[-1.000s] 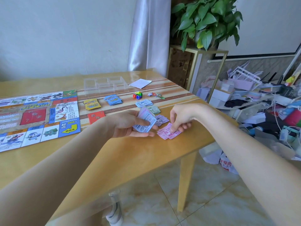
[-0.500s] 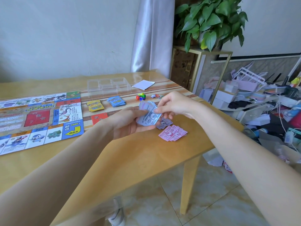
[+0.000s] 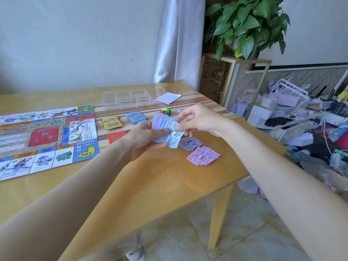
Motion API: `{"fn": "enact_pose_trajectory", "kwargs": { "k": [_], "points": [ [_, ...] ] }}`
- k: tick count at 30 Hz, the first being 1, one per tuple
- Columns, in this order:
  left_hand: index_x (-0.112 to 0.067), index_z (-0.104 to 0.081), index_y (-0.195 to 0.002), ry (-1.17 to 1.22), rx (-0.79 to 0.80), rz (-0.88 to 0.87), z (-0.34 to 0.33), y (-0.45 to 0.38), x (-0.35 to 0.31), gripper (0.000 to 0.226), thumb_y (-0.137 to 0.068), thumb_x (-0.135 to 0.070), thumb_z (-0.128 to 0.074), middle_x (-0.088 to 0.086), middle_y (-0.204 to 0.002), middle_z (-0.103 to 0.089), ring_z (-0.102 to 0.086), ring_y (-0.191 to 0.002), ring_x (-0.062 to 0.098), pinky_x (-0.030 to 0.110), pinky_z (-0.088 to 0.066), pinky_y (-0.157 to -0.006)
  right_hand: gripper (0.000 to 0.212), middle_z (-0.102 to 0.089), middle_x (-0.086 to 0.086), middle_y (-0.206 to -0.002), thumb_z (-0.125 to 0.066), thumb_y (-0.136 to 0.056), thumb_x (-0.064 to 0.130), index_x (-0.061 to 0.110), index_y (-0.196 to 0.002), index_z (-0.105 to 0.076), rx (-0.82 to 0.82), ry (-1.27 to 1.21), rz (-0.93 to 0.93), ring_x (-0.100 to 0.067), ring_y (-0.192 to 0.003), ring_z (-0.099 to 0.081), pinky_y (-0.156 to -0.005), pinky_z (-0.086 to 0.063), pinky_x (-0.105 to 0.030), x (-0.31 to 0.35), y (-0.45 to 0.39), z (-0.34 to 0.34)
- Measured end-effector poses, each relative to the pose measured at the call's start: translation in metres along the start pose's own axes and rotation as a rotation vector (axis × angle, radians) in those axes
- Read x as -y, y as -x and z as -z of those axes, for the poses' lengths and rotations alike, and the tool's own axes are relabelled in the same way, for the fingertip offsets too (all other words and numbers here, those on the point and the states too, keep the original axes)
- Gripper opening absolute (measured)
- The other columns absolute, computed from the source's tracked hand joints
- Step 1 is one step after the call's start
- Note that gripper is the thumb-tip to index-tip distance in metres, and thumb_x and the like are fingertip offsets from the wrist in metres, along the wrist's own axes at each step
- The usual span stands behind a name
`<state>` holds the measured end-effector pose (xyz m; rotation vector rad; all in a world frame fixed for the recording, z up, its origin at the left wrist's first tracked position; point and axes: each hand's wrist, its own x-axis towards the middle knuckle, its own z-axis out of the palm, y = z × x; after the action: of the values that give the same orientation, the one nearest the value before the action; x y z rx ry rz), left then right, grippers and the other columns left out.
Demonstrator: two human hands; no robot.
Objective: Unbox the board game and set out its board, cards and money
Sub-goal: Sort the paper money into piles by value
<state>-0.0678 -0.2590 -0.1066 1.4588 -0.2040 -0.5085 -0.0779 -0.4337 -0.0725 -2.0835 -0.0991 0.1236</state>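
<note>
The left hand (image 3: 146,137) grips a fanned wad of notes (image 3: 167,131) above the counter (image 3: 150,178), its thumb curled over the face of the wad. The right hand (image 3: 199,120) meets it from the other side, fingers (image 3: 181,127) and thumb pinching the edge of the top blue note. Just below the right fingers, flat on the counter, lie a small purple pile (image 3: 190,143) and, nearer the counter's edge, a pink pile (image 3: 203,156). Beyond the left fingers sit a yellow deck (image 3: 112,123) and a blue deck (image 3: 136,117), with a red deck (image 3: 115,137) partly hidden by the left wrist. Well to the left of both hands the board (image 3: 47,140) lies spread open. Past the fingertips stand some coloured pawns (image 3: 165,111), a clear tray (image 3: 128,99) and a white sheet (image 3: 167,97).
</note>
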Motion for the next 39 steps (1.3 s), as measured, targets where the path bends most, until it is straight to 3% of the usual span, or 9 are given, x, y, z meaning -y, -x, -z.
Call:
{"fn": "enact_pose_trajectory", "kwargs": {
  "k": [3, 7, 12, 17, 23, 29, 33, 35, 39],
  "points": [
    [-0.017, -0.065, -0.092, -0.027, -0.022, 0.008, 0.001, -0.001, 0.0, 0.007, -0.087, -0.012, -0.063, -0.005, -0.075, -0.071, -0.067, -0.063, 0.0, 0.014, -0.053, -0.052, 0.013, -0.061, -0.009, -0.066, -0.071, -0.077, -0.001, 0.005, -0.078, -0.06, 0.002, 0.018, 0.005, -0.004, -0.041, -0.052, -0.04, -0.043, -0.015, 0.0, -0.002, -0.002],
    [-0.007, -0.062, -0.096, 0.127, 0.033, 0.042, 0.002, 0.001, -0.003, 0.011, -0.094, -0.013, -0.053, 0.004, -0.083, -0.07, -0.069, -0.067, 0.008, 0.022, -0.058, -0.059, 0.014, -0.061, -0.012, -0.068, -0.072, -0.077, 0.0, 0.006, -0.076, -0.06, -0.037, 0.042, -0.022, -0.011, -0.048, -0.052, -0.041, -0.044, -0.016, -0.003, -0.004, 0.0],
    [-0.014, -0.064, -0.09, 0.015, -0.08, -0.008, 0.003, -0.001, -0.002, 0.004, -0.088, -0.012, -0.061, -0.008, -0.064, -0.07, -0.066, -0.056, 0.0, 0.013, -0.05, -0.045, 0.013, -0.062, -0.007, -0.067, -0.071, -0.077, -0.001, 0.005, -0.079, -0.06, 0.005, -0.048, -0.01, -0.006, -0.043, -0.055, -0.043, -0.046, -0.016, -0.001, -0.002, -0.003],
    [-0.01, -0.064, -0.096, 0.099, -0.022, -0.001, 0.005, -0.001, -0.003, 0.01, -0.09, -0.005, -0.057, 0.003, -0.083, -0.07, -0.069, -0.066, 0.006, 0.018, -0.055, -0.054, 0.014, -0.062, -0.01, -0.069, -0.071, -0.078, -0.002, 0.005, -0.076, -0.059, -0.018, -0.017, -0.016, -0.005, -0.042, -0.053, -0.041, -0.044, -0.016, 0.0, -0.005, -0.001],
    [-0.013, -0.064, -0.086, 0.042, -0.17, -0.059, 0.004, -0.005, -0.002, 0.011, -0.084, -0.002, -0.064, -0.002, -0.071, -0.067, -0.064, -0.052, 0.001, 0.012, -0.049, -0.046, 0.017, -0.063, -0.01, -0.071, -0.069, -0.079, -0.003, -0.005, -0.095, -0.064, 0.001, -0.02, 0.005, -0.004, -0.043, -0.052, -0.042, -0.044, -0.015, 0.001, -0.006, -0.004],
    [-0.007, -0.064, -0.091, 0.171, -0.121, -0.043, 0.006, -0.008, -0.005, 0.006, -0.089, -0.012, -0.061, 0.001, -0.078, -0.069, -0.068, -0.063, 0.005, 0.017, -0.055, -0.053, 0.012, -0.061, -0.012, -0.07, -0.07, -0.078, -0.002, 0.004, -0.081, -0.061, -0.024, -0.009, 0.009, -0.004, -0.04, -0.052, -0.04, -0.043, -0.016, -0.003, -0.016, -0.006],
    [0.001, -0.055, -0.106, 0.316, -0.304, -0.121, 0.015, -0.018, -0.006, 0.017, -0.091, -0.005, -0.056, 0.008, -0.087, -0.067, -0.069, -0.058, 0.011, 0.018, -0.055, -0.053, 0.012, -0.06, -0.011, -0.07, -0.068, -0.079, -0.004, 0.003, -0.08, -0.058, -0.155, -0.247, 0.024, -0.005, -0.039, -0.054, -0.042, -0.045, -0.015, -0.005, -0.03, -0.001],
    [0.002, -0.054, -0.109, 0.357, -0.319, -0.128, 0.021, -0.02, -0.007, 0.018, -0.092, -0.003, -0.054, 0.007, -0.086, -0.07, -0.07, -0.062, 0.013, 0.016, -0.053, -0.051, 0.01, -0.061, -0.011, -0.072, -0.068, -0.08, -0.003, 0.003, -0.077, -0.06, -0.2, -0.314, 0.011, -0.006, -0.042, -0.055, -0.044, -0.045, -0.014, -0.007, -0.038, 0.007],
    [0.001, -0.057, -0.108, 0.253, -0.225, -0.054, 0.029, -0.024, -0.007, 0.017, -0.092, -0.004, -0.054, 0.008, -0.087, -0.072, -0.072, -0.073, 0.019, 0.016, -0.054, -0.052, 0.008, -0.062, -0.008, -0.076, -0.066, -0.081, -0.001, 0.006, -0.085, -0.063, -0.104, -0.312, -0.018, -0.004, -0.045, -0.054, -0.044, -0.043, -0.013, -0.015, -0.049, 0.009]
  ]
}}
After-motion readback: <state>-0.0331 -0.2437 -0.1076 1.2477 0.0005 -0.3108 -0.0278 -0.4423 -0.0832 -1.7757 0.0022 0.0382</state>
